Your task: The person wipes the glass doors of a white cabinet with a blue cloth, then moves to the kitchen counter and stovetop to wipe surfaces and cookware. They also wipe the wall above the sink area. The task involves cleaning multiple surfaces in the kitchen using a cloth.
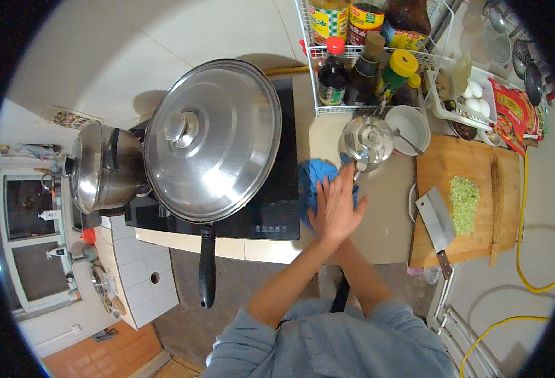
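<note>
My forearms cross at the wrists over the counter. My left hand (341, 201) lies uppermost, fingers stretched forward and thumb out to the right, its fingertips near the handle of a clear glass pot (366, 137). Partly under it is my right hand (322, 193), over a crumpled blue cloth (324, 171); its palm is hidden, so its grip cannot be told. Left of the cloth, a large pan with a domed metal lid (225, 137) stands on a black glass cooktop (277, 217). A white bowl (409, 125) with a spoon stands beside the glass pot.
On the right, a wooden cutting board (495, 198) bears chopped green vegetable (464, 203), a cleaver (435, 219) and a bundle of thin sticks. Sauce bottles fill a white wire rack (348, 111). A lidded steel pot (121, 170) stands at left. The pan's black handle (207, 269) overhangs the counter.
</note>
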Available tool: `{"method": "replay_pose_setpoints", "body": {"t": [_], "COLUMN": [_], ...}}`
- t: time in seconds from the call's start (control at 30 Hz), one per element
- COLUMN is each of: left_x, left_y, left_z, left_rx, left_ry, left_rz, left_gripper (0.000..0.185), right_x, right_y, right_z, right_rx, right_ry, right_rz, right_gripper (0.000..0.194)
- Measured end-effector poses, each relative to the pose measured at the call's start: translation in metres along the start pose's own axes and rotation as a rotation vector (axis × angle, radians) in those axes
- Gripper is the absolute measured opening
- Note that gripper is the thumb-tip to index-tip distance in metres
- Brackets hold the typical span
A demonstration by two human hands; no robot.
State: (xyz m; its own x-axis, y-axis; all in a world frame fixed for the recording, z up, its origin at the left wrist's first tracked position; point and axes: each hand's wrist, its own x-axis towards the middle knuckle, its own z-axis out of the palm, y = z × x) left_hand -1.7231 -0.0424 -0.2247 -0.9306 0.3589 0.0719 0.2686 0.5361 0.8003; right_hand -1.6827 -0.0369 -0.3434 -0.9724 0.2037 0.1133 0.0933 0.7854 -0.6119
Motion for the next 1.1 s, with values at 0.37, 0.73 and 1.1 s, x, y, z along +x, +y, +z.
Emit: {"method": "replay_pose_setpoints", "body": {"t": [0.37,0.73,1.1], "left_x": [-0.148,-0.243,-0.33], "left_y": [-0.038,-0.062,-0.115], "left_z": [-0.065,-0.107,-0.175], "left_rx": [-0.1,0.018,-0.038], "left_ry": [-0.022,0.037,0.289], "left_rz": [0.053,-0.098,-0.137], "left_gripper": [0.036,0.028,0.02], "right_x": [0.153,0.087,-0.097], "right_y": [-0.013,-0.021,-0.04], "right_z": [0.041,0.028,0.029], "right_rx": [-0.459,-0.001,-0.352], "right_ry": [0.21,0.068,-0.097], "right_rz": [-0.122,-0.136,-0.271], "right_gripper": [0.049,0.043,0.063]}}
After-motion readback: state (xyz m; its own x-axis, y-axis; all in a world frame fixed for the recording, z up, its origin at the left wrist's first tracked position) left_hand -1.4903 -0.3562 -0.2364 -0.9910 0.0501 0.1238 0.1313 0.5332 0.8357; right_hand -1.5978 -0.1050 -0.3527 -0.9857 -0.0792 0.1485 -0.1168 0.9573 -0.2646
